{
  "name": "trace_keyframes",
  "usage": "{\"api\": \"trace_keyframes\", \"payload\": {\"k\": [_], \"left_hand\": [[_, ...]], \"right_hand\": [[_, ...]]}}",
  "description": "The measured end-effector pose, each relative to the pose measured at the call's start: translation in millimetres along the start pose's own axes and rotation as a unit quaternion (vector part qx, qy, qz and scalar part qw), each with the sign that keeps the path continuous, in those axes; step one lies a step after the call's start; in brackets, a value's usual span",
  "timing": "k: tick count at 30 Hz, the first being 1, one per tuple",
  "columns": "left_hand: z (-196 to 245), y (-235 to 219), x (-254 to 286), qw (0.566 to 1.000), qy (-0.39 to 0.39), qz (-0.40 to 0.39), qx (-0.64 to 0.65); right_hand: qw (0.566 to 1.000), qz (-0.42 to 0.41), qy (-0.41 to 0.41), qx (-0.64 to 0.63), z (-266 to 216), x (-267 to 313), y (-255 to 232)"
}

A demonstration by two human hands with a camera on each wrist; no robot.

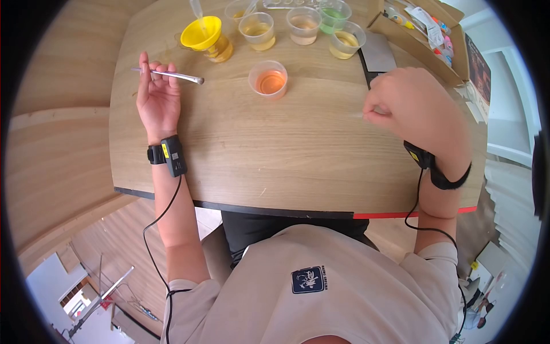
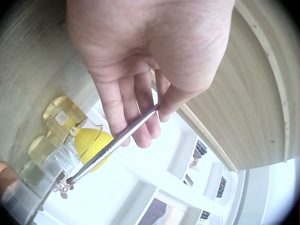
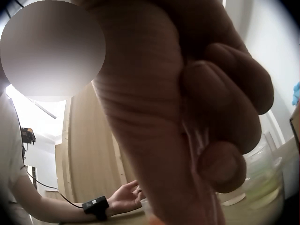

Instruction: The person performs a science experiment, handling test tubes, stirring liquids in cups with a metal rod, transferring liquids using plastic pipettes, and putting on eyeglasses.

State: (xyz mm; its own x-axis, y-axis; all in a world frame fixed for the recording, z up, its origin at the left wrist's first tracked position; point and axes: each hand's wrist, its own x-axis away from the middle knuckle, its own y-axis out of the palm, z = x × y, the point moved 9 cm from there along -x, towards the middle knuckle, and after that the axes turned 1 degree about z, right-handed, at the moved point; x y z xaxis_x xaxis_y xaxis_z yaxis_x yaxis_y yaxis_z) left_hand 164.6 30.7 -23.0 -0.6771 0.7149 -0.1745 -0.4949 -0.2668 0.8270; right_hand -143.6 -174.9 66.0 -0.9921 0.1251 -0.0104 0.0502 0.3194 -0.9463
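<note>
The left hand (image 1: pixel 160 103) is palm up at the table's left, pinching a thin silvery stick with a dark rounded tip (image 1: pixel 186 77) between thumb and fingers. In the left wrist view the stick (image 2: pixel 117 141) slants down past the fingertips of the left hand (image 2: pixel 145 61). The right hand (image 1: pixel 412 109), above the table's right side, has its fingers curled. In the right wrist view, the right hand (image 3: pixel 154 93) grips a clear, thin object (image 3: pixel 199 140), mostly hidden by the fingers. A cup of orange liquid (image 1: pixel 269 80) stands between the hands, touched by neither.
Behind stand a yellow funnel (image 1: pixel 201 34) on a beaker (image 1: pixel 220 51) and several clear cups, including one with green liquid (image 1: pixel 334 16) and one with pale yellow liquid (image 1: pixel 346 45). A grey flat device (image 1: pixel 378 53) and a cardboard box (image 1: pixel 401 40) of small bottles lie at the back right.
</note>
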Motion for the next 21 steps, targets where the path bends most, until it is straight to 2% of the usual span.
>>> {"api": "trace_keyframes", "payload": {"k": [4, 6, 7, 9, 13, 15, 16, 18, 21], "left_hand": [[0, -1, -1, 1.000, 0.008, 0.013, -0.014], [0, -1, -1, 1.000, 0.008, 0.012, -0.017], [0, -1, -1, 1.000, 0.008, 0.012, -0.017], [1, -3, -1, 1.000, 0.009, 0.016, -0.013], [0, -1, -2, 1.000, 0.005, 0.007, -0.012], [0, -3, -2, 1.000, 0.005, 0.012, -0.010], [0, -3, -1, 1.000, 0.005, 0.012, -0.011], [0, -2, -1, 1.000, 0.009, 0.012, -0.016], [0, 0, -1, 1.000, 0.003, 0.004, -0.005]], "right_hand": [[0.999, 0.025, 0.014, 0.013, 4, -4, -12], [0.996, 0.002, 0.063, 0.066, 17, -4, -8], [0.996, 0.003, 0.063, 0.066, 19, -2, -10], [0.997, 0.065, 0.011, 0.038, 12, 4, -23], [0.997, 0.068, 0.008, 0.033, 9, 5, -24], [0.999, 0.006, 0.041, 0.032, 6, -2, -22], [0.999, 0.006, 0.041, 0.032, 7, -5, -18], [0.997, 0.065, 0.030, 0.039, 9, -10, -18], [0.994, 0.063, 0.032, 0.079, 8, -10, -10]]}}
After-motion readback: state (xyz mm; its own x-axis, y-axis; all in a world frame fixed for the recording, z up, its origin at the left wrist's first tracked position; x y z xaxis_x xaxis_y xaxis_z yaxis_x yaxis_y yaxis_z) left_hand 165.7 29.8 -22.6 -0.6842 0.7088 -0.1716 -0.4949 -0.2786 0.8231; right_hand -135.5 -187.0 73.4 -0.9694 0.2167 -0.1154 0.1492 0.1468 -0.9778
